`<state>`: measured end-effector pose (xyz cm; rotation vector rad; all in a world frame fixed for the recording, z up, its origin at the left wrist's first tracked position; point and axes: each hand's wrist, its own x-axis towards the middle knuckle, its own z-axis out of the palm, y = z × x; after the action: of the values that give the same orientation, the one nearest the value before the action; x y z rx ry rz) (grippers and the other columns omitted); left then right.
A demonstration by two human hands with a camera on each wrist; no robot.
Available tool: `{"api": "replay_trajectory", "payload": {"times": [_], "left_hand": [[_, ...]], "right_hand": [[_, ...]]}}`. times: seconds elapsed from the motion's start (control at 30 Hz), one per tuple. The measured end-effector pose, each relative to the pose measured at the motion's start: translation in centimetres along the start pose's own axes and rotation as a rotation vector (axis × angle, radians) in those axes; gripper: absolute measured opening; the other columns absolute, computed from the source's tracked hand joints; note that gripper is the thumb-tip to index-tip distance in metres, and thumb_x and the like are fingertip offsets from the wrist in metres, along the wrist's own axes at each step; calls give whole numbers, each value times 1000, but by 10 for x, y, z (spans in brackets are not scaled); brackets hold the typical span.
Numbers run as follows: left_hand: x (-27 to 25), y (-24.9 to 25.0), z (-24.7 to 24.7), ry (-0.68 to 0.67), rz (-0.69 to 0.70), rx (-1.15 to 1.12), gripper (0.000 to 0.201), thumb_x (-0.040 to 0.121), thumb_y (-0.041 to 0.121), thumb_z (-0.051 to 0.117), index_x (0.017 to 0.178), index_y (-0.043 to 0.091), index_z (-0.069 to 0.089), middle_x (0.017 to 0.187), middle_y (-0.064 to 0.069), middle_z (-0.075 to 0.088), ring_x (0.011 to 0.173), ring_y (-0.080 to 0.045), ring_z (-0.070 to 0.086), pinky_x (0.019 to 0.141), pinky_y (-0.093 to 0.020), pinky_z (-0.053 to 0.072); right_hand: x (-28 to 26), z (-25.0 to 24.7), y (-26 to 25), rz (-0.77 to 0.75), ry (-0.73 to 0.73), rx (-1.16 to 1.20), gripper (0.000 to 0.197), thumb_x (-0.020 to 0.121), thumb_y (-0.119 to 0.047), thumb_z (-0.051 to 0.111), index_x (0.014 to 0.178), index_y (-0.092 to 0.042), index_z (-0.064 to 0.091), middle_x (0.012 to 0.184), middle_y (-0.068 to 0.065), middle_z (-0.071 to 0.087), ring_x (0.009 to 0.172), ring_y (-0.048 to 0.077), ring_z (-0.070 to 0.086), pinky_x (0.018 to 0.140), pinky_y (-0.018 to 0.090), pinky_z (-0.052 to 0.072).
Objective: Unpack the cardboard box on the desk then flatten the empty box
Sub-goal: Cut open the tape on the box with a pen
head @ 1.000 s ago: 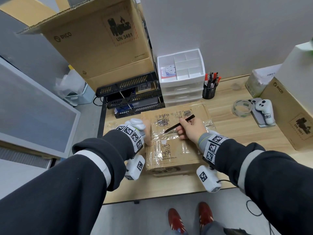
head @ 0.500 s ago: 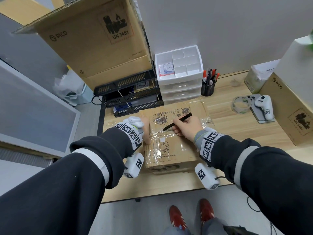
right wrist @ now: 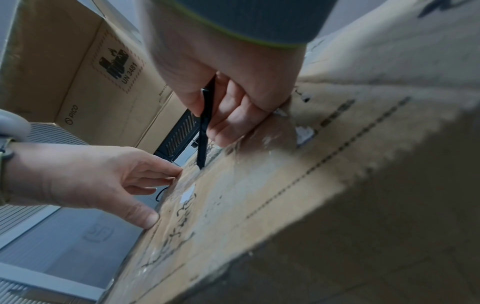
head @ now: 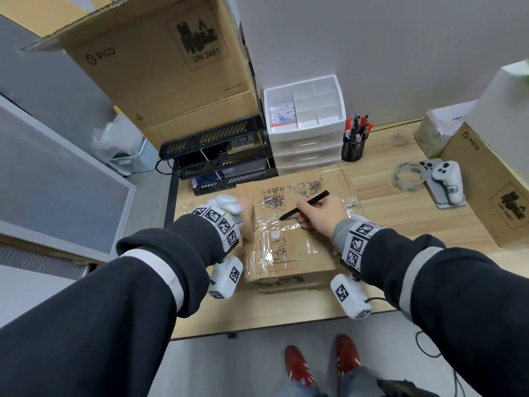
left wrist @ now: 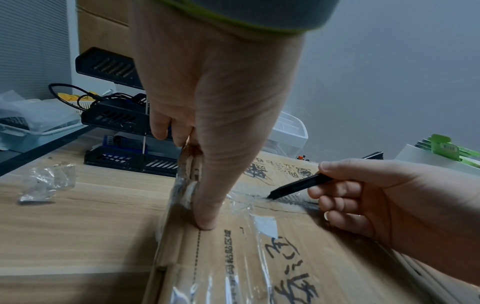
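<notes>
A taped, scribbled-on cardboard box lies closed on the wooden desk. My left hand holds its left edge, with the thumb pressed on top and the fingers curled over the side. My right hand grips a slim black knife like a pen. The knife's tip touches the clear tape along the box's middle seam, just right of my left thumb.
A big PICO box sits on black trays at the back left. A white drawer unit and pen cup stand behind. On the right are a tape roll, a controller and another PICO box. Crumpled plastic lies to the left.
The right hand and knife have barely shifted along the taped seam. The left hand keeps its hold on the box edge. The head view moved slightly.
</notes>
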<state>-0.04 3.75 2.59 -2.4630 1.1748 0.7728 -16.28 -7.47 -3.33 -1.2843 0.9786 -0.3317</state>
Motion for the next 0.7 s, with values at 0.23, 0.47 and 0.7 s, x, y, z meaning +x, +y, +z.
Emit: {"api": "replay_trajectory", "payload": {"times": [0.23,0.47,0.7], "left_hand": [[0,1,-1,-2,-1,40,47,70,30,88,98,14,54,77,3,54,58,-9,48,47,-24,37],[-4,5,-9,-46,20,87,45,71,33,86,101,9,62,81,2,56,57,-8,48,46,-21,34],[7,43,21,187,242,-9,101,47,71,76,128,20,46,132,-1,44,116,-24,47,98,-43,46]], "right_hand": [[3,-18,0,-8,-8,-9,18,91,-14,67,87,3,67,76,18,70,58,20,65,58,30,60],[3,-23,-2,6,-37,6,20,91,-13,67,97,7,67,77,16,71,59,19,67,63,31,61],[1,-19,-5,-27,-67,-63,8,86,-12,70,83,-4,68,78,21,72,65,25,67,73,41,59]]}}
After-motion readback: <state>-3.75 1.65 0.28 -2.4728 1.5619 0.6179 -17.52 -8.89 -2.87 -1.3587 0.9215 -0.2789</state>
